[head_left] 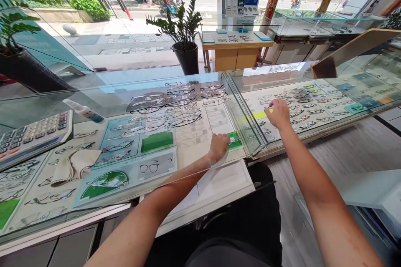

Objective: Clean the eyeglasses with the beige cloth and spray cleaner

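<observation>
My left hand reaches under the glass top of the display case. Its fingers are curled closed, and whatever they may hold is hidden. Just right of it lies a green card with what looks like a pair of glasses on it. Farther back in the same case, several eyeglasses lie in rows. My right hand is over the right-hand display case, fingers apart and holding nothing. Under that glass, more eyeglasses are laid out near a yellow-green strip.
On the left glass top are a calculator, a spray bottle and a beige cloth. A drawer-like white tray juts out below my left forearm. A tilted wooden-framed mirror or stand occupies the right counter. A potted plant stands behind.
</observation>
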The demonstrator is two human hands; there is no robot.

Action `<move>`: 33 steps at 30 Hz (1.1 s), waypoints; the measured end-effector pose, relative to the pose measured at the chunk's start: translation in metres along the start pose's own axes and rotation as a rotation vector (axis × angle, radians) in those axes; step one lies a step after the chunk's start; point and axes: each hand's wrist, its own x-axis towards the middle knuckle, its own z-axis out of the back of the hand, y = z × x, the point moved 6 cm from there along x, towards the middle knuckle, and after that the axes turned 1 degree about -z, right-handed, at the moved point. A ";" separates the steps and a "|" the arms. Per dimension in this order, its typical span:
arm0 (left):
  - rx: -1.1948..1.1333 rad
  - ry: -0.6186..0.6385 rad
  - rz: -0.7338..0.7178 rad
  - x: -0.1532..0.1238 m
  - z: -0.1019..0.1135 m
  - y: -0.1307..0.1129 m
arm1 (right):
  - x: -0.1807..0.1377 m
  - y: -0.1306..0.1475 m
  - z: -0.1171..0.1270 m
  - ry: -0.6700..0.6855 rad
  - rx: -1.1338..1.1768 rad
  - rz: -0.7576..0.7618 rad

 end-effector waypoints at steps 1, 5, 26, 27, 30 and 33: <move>0.000 0.010 0.004 0.001 -0.001 -0.001 | 0.000 0.000 0.000 0.002 0.004 -0.001; -0.005 0.041 0.019 -0.001 0.003 -0.006 | 0.000 0.002 0.001 0.009 0.011 0.000; -0.179 -0.148 -0.048 -0.078 0.212 -0.066 | 0.006 0.004 -0.010 0.007 0.077 0.018; -0.114 -0.232 0.002 -0.058 0.234 -0.046 | 0.007 0.004 -0.010 0.004 0.080 0.019; 0.032 -0.317 0.159 0.000 0.261 0.011 | 0.008 0.004 -0.010 0.014 0.082 0.013; 0.053 -0.264 0.205 0.043 0.248 0.041 | 0.008 0.007 -0.008 0.035 0.077 0.003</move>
